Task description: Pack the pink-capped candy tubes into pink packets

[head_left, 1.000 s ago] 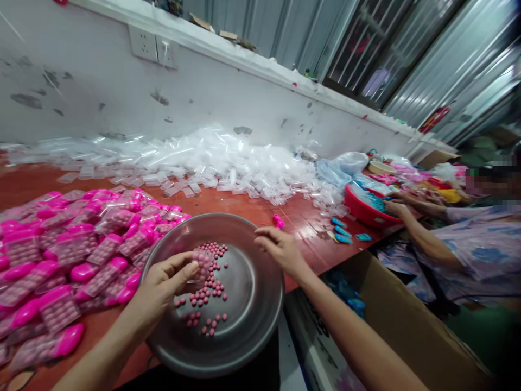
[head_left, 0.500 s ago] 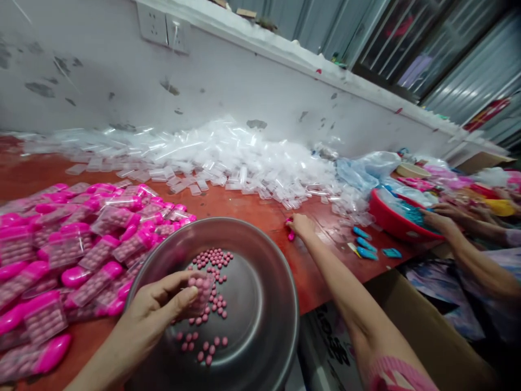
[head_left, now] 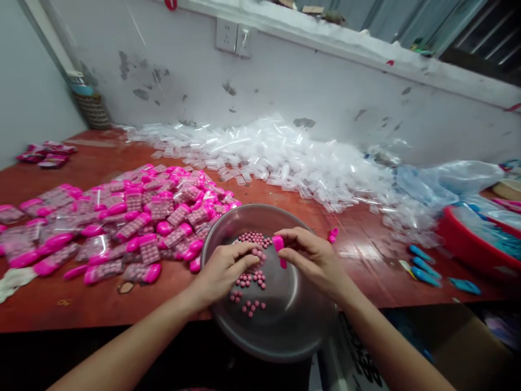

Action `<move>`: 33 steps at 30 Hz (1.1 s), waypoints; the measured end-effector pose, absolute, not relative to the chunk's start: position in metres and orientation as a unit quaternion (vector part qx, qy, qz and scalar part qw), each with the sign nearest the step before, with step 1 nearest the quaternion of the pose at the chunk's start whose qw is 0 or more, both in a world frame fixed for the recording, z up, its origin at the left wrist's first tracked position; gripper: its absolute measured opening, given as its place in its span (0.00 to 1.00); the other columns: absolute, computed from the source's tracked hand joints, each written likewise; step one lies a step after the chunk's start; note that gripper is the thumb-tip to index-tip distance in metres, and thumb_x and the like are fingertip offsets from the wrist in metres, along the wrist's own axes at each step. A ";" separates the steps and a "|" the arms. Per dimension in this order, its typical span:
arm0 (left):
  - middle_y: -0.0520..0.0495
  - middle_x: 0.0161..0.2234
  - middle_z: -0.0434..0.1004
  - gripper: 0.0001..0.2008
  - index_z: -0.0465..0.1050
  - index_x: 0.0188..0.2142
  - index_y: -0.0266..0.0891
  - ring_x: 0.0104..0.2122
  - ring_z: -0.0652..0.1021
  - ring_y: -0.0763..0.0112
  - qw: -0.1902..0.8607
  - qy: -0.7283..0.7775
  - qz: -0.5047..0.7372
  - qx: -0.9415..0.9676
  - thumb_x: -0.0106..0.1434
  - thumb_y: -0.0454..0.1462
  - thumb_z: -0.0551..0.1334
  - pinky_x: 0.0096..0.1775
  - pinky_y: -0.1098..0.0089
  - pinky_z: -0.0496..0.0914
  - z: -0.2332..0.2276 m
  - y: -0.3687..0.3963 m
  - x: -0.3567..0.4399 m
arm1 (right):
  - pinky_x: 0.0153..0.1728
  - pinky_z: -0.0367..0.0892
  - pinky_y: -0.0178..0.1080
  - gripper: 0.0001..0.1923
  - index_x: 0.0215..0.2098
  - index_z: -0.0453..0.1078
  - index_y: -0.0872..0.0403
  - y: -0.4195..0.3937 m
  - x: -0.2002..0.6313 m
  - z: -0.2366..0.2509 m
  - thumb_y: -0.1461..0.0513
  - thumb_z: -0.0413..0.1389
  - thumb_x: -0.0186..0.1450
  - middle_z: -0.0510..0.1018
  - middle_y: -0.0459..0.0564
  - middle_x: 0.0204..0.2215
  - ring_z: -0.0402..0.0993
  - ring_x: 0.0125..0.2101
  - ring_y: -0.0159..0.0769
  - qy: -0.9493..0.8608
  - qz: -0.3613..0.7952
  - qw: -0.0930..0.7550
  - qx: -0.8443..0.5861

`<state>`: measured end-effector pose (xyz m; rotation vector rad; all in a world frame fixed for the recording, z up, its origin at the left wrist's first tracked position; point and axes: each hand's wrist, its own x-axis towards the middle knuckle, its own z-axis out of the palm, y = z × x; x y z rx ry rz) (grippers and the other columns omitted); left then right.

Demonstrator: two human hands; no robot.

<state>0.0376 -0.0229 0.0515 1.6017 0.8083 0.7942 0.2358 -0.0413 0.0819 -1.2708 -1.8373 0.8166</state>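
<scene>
Pink cap [head_left: 278,243]: pinched in the right hand [head_left: 315,259], above the basin [head_left: 280,339], just beside the case.
Case [head_left: 258,253]: held between left hand [head_left: 223,269] thumb and fingers, partly covered; outline hard to make out.
Basin: juts past the table's [head_left: 374,266] front edge.
Open room: red tabletop between basin and blue pieces [head_left: 425,269].
Red tub [head_left: 456,244]: cut off at right.

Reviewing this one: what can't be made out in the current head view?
Head view throughout:
Clear case: partly hidden by the left hand.
Pink cap: partly covered by the right hand.
Pink-capped cases: lower ones buried under upper ones.
Red basin: cut off by the right edge.
Box lettering: too blurred to read.
</scene>
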 end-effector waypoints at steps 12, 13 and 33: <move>0.48 0.29 0.74 0.12 0.73 0.36 0.38 0.31 0.73 0.70 0.371 0.312 0.348 0.802 0.61 0.34 0.51 0.35 0.73 0.64 0.041 -0.036 0.031 | 0.29 0.61 0.35 0.07 0.38 0.65 0.52 -0.064 0.213 0.065 0.64 0.49 0.62 0.67 0.48 0.27 0.64 0.28 0.34 -0.842 0.164 0.259 -0.444; 0.47 0.29 0.74 0.12 0.73 0.36 0.39 0.31 0.73 0.70 0.354 0.310 0.341 0.813 0.61 0.34 0.51 0.35 0.73 0.65 0.038 -0.037 0.030 | 0.28 0.61 0.35 0.06 0.38 0.65 0.52 -0.067 0.211 0.064 0.64 0.48 0.62 0.67 0.48 0.26 0.64 0.27 0.34 -0.849 0.150 0.248 -0.441; 0.47 0.32 0.77 0.14 0.74 0.41 0.37 0.32 0.75 0.68 0.580 0.274 0.413 0.646 0.57 0.37 0.57 0.34 0.73 0.67 0.049 -0.029 0.031 | 0.38 0.67 0.41 0.17 0.36 0.72 0.54 -0.051 0.215 0.067 0.55 0.62 0.50 0.75 0.52 0.35 0.72 0.36 0.38 -0.438 0.639 0.463 -0.431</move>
